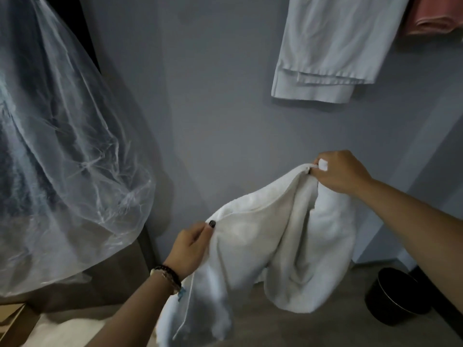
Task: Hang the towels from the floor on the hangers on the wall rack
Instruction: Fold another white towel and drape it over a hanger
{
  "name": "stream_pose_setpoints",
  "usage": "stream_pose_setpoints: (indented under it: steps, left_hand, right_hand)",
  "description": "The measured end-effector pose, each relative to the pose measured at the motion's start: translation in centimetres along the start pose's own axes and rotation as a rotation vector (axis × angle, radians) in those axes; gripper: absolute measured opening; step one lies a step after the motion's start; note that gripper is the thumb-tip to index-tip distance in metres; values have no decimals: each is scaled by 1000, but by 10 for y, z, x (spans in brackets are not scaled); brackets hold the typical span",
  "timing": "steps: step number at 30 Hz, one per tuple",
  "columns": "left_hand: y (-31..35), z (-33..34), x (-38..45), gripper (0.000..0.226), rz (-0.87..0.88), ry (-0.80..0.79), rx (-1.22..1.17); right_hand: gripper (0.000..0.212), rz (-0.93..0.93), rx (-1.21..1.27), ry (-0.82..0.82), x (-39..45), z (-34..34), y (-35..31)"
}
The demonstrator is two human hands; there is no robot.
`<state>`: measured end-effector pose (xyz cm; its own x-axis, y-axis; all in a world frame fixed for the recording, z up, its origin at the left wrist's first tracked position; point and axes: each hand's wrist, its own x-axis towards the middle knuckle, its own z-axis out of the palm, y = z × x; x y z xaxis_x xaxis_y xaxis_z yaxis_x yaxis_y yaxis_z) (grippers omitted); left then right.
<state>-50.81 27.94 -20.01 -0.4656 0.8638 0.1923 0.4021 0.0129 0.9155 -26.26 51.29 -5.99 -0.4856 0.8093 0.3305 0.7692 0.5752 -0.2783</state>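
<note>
A white towel [263,236] hangs slack in the air in front of the grey wall, held up by its top edge at two spots, sagging between them and drooping in two loose folds. Another pale towel [333,46] hangs folded high on the wall, with a pink towel [436,16] just beside it.

White towel [253,236] between left hand [191,247] and right hand [340,171]

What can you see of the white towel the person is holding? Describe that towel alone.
The white towel looks like soft, thick terry cloth with a hemmed edge. It is held up in the air, stretched between both hands, sagging in the middle with two loose folds hanging down. The left hand pinches its lower edge; the right hand grips its upper corner, higher up. Nothing shows it touching the floor.
</note>
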Motion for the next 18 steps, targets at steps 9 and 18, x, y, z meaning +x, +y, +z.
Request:
stream_pose_setpoints:
  steps: [9, 18]
  left_hand:
    - [78, -1, 25, 30, 530, -258, 407]
    - [91, -18, -3, 19, 300, -494, 308]
  right_hand:
    - [37, -198, 497, -360, -81, 62, -46]
    - [50, -118, 892, -438, -134, 114, -86]
